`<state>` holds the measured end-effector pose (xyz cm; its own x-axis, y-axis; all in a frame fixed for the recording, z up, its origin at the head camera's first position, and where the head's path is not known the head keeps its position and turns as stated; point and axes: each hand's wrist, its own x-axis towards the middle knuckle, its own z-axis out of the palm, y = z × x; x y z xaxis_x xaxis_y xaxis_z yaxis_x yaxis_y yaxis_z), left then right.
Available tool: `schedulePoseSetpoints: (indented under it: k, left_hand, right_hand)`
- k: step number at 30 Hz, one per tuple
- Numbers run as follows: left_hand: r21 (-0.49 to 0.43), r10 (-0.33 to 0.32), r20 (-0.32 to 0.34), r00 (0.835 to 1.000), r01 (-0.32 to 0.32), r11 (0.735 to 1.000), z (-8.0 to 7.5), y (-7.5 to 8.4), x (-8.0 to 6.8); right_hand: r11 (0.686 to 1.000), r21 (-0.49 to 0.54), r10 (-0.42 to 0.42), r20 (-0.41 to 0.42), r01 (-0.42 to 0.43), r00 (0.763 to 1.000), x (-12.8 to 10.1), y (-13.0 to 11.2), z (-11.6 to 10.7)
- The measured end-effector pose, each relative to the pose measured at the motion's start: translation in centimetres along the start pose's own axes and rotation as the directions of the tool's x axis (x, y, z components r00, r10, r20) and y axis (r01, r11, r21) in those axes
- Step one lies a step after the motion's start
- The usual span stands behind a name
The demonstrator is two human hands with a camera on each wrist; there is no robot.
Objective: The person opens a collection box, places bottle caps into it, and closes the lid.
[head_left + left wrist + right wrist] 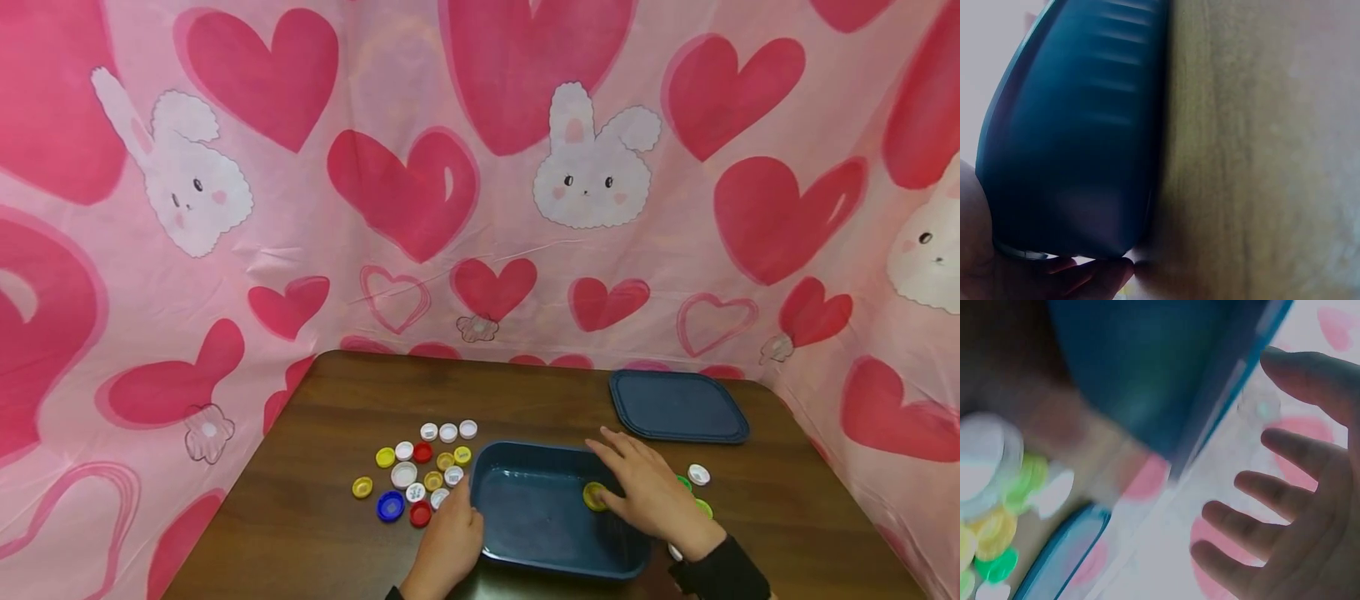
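Observation:
A dark blue plastic tub stands on the wooden table. My left hand grips its left end; in the left wrist view, the fingers bend around the tub's end wall. Over the tub's right side is my right hand, its fingers spread. The right wrist view shows that hand with nothing pinched between its fingers. Just below the thumb in the head view is a yellow bottle cap, partly covered by it. Whether the cap touches the tub floor, I cannot tell.
Several caps lie left of the tub, among them a blue cap, a red cap and a white cap. Right of it are a white cap and green caps. A dark blue lid lies at the back right.

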<state>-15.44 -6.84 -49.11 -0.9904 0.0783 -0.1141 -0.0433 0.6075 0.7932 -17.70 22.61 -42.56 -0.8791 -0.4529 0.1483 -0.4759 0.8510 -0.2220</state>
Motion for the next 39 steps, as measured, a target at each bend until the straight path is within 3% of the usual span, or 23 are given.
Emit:
schedulePoseSetpoints:
  k: [4, 8, 15, 27, 33, 39]
  left_hand:
    - [0.007, 0.013, -0.009, 1.0, -0.013, 1.0, 0.0, -0.1, 0.0]
    - [0.029, 0.036, -0.024, 0.999, -0.035, 0.999, 0.1, -0.2, 0.0]
    - [0.022, 0.02, -0.009, 1.0, -0.019, 1.0, 0.0, -0.4, 0.1]
    - [0.007, 0.023, -0.001, 1.0, -0.023, 1.0, 0.0, -0.4, 0.0]
    - [-0.006, 0.02, 0.006, 1.0, -0.02, 1.0, 0.1, -0.4, 0.1]
    - [-0.007, 0.007, 0.011, 1.0, -0.007, 1.0, 0.0, -0.4, 0.2]
  right_hand:
    - [0.997, 0.038, 0.072, -0.002, -0.071, 0.997, -0.3, 2.2, -1.3]
    - [0.985, 0.058, 0.161, 0.064, -0.164, 0.985, -0.6, 4.2, -1.8]
    - [0.968, 0.078, 0.221, 0.193, -0.24, 0.956, -0.5, 6.4, -0.4]
    - [0.975, 0.106, 0.173, 0.187, -0.195, 0.967, 0.6, 7.3, 2.7]
    - [0.975, 0.039, 0.207, 0.191, -0.218, 0.96, 1.1, 6.9, 2.9]
    - [0.98, 0.04, 0.189, 0.139, -0.196, 0.972, 1.1, 6.7, 2.1]
